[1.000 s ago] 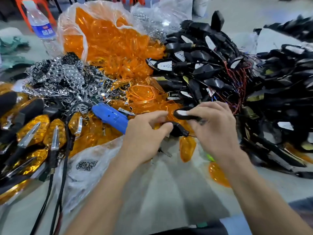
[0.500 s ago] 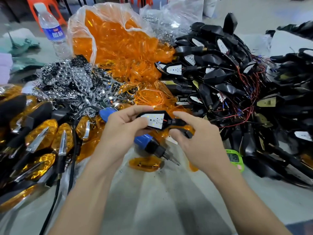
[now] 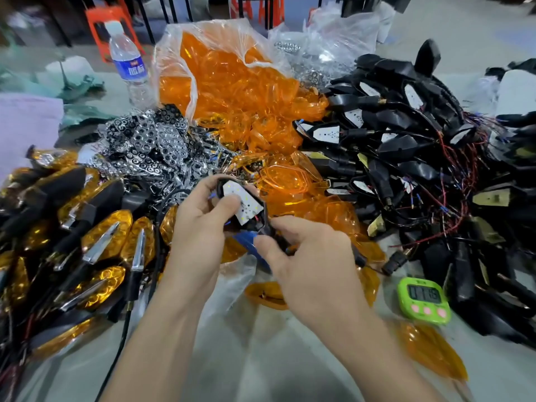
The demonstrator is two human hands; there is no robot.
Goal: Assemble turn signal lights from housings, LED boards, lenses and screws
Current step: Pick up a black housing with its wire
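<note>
Blue screwdriver (image 3: 245, 239) mostly hidden behind R hand (image 3: 307, 265); bottle (image 3: 132, 71) label too blurred; finished lights (image 3: 87, 242) cut off L.

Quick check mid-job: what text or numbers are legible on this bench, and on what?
"01 16", last digit unsure: green timer display.
Label on the water bottle: white characters on blue, too blurred to read.
Small print above the timer display: too small to read.
No other legible text.

Black housing (image 3: 232, 187), white LED board (image 3: 243, 203) upward
</note>
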